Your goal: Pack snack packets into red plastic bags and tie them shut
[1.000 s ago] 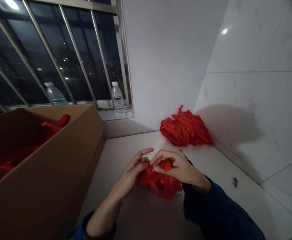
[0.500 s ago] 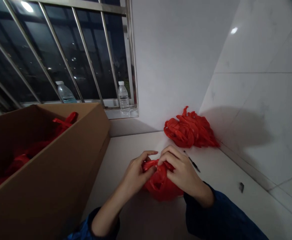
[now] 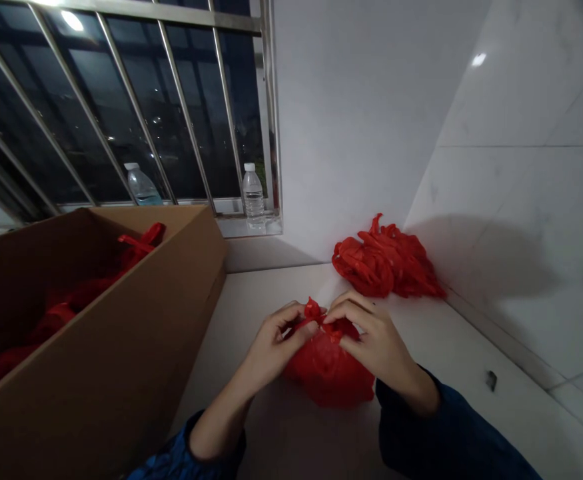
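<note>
Here on the worktop (image 3: 254, 320), all the action is on a bulging red plastic bag (image 3: 328, 377), sitting right at the centre. The left hand (image 3: 271, 350) and right hand (image 3: 376, 340) come in facing each other, fingers curled, pinching the gathered neck (image 3: 314, 311) of the bag at the top. The body rests on the surface beneath them, taking its own weight, so those fingers need only manage that small tuft. Room to work? Plenty on the right, out toward the tiled wall (image 3: 516, 267). On the left, the tall side of a cardboard box (image 3: 106, 333) closes things in, with more red bags (image 3: 66, 310) inside. Just past the hands, a heap of red bags (image 3: 386, 263) lies against the wall, close but apart.
</note>
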A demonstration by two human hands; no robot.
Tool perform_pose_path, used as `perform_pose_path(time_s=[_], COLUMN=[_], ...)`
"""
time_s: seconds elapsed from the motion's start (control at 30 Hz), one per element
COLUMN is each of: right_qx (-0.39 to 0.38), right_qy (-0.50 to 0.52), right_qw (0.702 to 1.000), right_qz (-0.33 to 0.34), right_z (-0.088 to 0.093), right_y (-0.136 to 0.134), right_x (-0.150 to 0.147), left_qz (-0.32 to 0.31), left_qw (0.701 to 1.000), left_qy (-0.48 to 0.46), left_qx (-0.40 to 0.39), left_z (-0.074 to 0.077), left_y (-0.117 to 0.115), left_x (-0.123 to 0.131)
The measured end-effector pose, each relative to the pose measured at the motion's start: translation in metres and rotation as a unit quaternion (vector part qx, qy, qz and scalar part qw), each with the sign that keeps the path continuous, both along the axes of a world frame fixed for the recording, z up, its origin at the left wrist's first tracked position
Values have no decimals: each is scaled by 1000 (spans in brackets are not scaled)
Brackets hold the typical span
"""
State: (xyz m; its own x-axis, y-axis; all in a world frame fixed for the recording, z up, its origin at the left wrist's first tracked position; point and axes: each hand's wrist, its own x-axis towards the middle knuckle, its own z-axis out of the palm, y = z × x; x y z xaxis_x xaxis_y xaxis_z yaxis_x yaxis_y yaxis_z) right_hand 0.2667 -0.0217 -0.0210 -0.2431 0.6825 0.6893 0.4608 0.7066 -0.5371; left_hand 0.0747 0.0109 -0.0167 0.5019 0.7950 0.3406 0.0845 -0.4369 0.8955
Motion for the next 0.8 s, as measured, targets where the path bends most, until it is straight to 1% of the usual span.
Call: perform_pose_path(time_s=[0.03, 0.1, 0.17, 0.3, 0.4, 0.5, 0.6, 0.7, 0.73, 0.8], right_qx=[2, 8, 7, -30, -67, -111, -161, -189, -196, -209], right_qy=[-6, -17, -26, -56, -83, -107, -115, -91, -80, -66], right_qw=[1000, 1000, 999, 995, 991, 986, 979, 977, 977, 975], right_qz=[5, 17, 33, 75, 78, 68, 58, 23, 14, 18], right_z=[0, 2, 6, 14, 17, 21, 24, 21, 19, 12], right_y=[0, -1, -4, -10, -13, -16, -19, -18, -17, -13], right_x=[2, 6, 11, 26, 39, 48, 49, 39, 34, 21], left_qz=[15, 64, 107, 191, 232, 241, 247, 231, 211, 149], left_qw=[1000, 997, 991, 968, 953, 947, 942, 951, 960, 981], left_qy=[-8, -30, -67, -143, -171, -187, -204, -193, -173, -120], left_qx=[-10, -24, -41, -73, -96, -104, -99, -73, -59, -30], left_z=[1, 1, 1, -2, -7, -15, -15, -5, 0, 9], left_y=[0, 2, 6, 20, 35, 46, 45, 25, 14, -7], left_x=[-1, -3, -6, -19, -28, -33, -30, -21, -17, -11])
